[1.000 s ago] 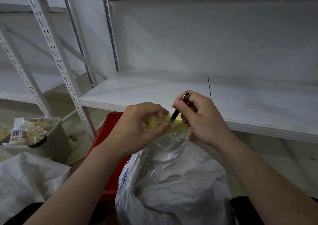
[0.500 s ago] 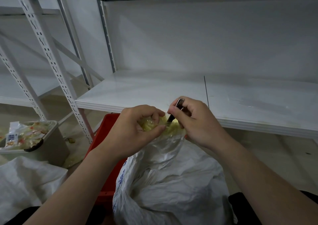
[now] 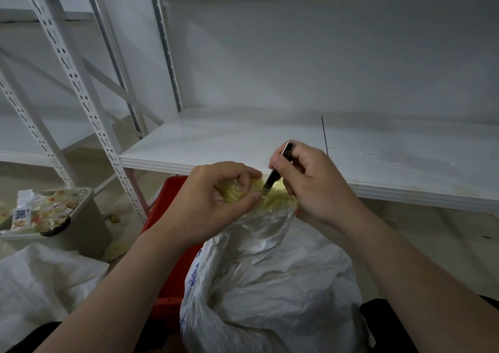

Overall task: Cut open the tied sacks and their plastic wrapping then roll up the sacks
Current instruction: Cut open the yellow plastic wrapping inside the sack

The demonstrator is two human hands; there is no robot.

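Both hands meet at the tied neck of the white sack (image 3: 270, 285), which stands upright between the forearms, in front of the shelf (image 3: 216, 142), its neck pointing up. The left hand (image 3: 213, 198) pinches the bunched yellow plastic (image 3: 279, 202). The right hand (image 3: 316, 188) curls round a small knife (image 3: 271, 178), blade angled down-left into the bunch. Everything looks soft, light and slippery, so gripping tight just under the tie seems best.
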